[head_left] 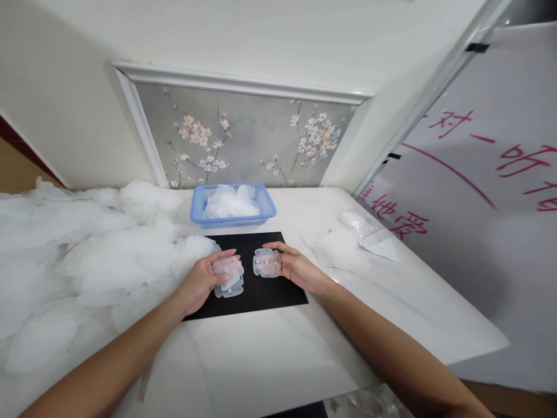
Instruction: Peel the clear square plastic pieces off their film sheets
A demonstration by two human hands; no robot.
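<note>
fingers [281, 247] hold translucent pieces [262, 264] over black mat [270, 297]

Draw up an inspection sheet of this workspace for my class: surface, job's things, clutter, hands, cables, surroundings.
Surface: pale marbled table, with a black mat under the hands.
Job's things: translucent notched plastic pieces at the left hand, count unclear; one rounded plastic piece at the right.
Clutter: large translucent heap at left; blue basket of translucent pieces beyond the mat; whitish pile at right.
Hands: left hand and right hand each grip plastic, above the mat.
Cables: nothing seen.
Surroundings: framed floral panel behind; white board with red writing at right.
</note>
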